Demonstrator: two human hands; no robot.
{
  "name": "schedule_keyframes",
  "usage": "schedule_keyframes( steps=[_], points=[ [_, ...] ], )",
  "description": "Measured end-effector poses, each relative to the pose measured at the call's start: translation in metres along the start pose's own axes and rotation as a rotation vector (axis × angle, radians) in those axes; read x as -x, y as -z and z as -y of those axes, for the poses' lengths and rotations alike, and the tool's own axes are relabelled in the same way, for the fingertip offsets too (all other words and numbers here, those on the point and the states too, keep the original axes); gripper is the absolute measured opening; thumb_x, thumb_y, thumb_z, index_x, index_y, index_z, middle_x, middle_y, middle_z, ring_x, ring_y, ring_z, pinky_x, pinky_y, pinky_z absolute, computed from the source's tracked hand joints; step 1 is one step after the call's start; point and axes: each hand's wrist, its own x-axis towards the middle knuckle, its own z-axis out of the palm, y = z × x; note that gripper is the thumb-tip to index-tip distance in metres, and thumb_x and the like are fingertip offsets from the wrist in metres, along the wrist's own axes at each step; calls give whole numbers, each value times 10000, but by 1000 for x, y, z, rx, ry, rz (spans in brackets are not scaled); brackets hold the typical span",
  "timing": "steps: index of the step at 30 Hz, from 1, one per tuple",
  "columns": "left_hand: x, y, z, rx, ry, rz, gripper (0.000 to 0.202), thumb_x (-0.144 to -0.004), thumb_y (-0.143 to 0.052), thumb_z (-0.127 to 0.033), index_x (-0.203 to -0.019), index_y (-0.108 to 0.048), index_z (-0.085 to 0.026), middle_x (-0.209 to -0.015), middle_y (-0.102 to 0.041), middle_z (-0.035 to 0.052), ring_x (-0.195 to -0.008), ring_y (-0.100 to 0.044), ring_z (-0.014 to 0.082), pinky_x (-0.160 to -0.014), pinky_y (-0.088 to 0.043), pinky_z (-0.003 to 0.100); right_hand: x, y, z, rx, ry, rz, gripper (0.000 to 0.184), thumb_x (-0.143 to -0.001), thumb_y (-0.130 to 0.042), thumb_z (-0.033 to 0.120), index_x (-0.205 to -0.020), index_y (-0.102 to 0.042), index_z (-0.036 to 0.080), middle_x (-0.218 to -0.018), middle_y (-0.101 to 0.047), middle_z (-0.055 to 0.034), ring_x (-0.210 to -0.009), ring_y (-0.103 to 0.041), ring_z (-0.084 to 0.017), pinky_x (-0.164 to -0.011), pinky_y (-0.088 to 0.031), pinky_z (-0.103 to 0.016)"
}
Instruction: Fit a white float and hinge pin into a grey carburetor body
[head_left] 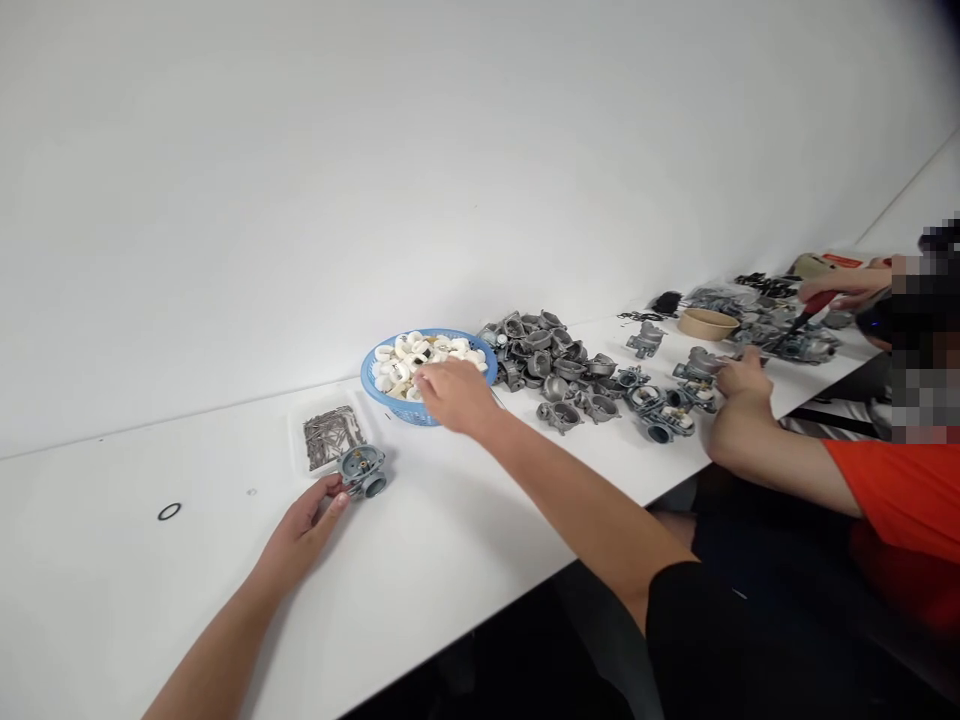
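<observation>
My left hand [304, 530] rests on the white table [112, 600] and holds a small grey metal carburetor body [362, 471] with its fingertips. My right hand [454, 394] reaches into a blue plastic basket [375, 383] filled with several white plastic parts [420, 352]. Its fingers are curled over those parts at the basket's near edge; whether it grips one is hidden.
A clear tray of small metal pins [331, 437] lies beside the carburetor body. A black O-ring [169, 511] lies at the left. A heap of grey carburetor bodies [551, 360] sits right of the basket. A co-worker in an orange shirt [900, 500] works at the right, near a beige bowl [707, 323].
</observation>
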Motion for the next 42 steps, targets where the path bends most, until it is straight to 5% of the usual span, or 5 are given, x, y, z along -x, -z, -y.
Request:
schedule_keyframes(
  steps=[6, 16, 25, 36, 42],
  points=[
    [-1, -2, -8, -12, -32, -4, 637, -900, -503, -654, -1381, -543, -239, -1192, -708, 103, -1060, -670, 287, -959, -536, 443, -26, -8, -38, 63, -190, 209, 290, -869, -626, 440, -921, -728, 174, -1050, -728, -131, -1093, -603, -344, -1000, -363, -471],
    [3, -4, -19, 71, 33, 4, 587, -902, -485, -673, -1293, -593, -250, -1072, -703, 84, -1029, -645, 276, -938, -514, 426, -33, -9, -47, -214, -288, 159, 305, -819, -637, 283, -1115, -629, 208, -904, -701, -15, -842, -640, -176, -909, -434, -341],
    [9, 1, -26, 43, 39, -243, 604, -848, -615, -629, -1313, -466, -274, -1198, -606, 69, -938, -622, 198, -839, -549, 374, -2, -20, 17, -1381, -99, -415, 287, -846, -635, 469, -961, -528, 229, -790, -551, 18, -707, -536, -116, -606, -452, -243],
    [14, -4, -43, -127, -591, -440, 458, -874, -684, -198, -1312, -563, -255, -1178, -649, 82, -1072, -628, 222, -935, -551, 394, 41, -82, 71, -1670, 56, 182, 257, -874, -695, 437, -960, -615, 208, -748, -652, 5, -754, -624, -138, -773, -508, -325],
    [10, -6, -42, -156, -662, -405, 494, -908, -602, -110, -1368, -564, -283, -1261, -621, 93, -1143, -618, 215, -969, -551, 381, 45, -85, 72, -1631, -64, 225, 318, -885, -657, 501, -1000, -583, 214, -729, -616, 21, -745, -594, -135, -799, -485, -328]
  ],
)
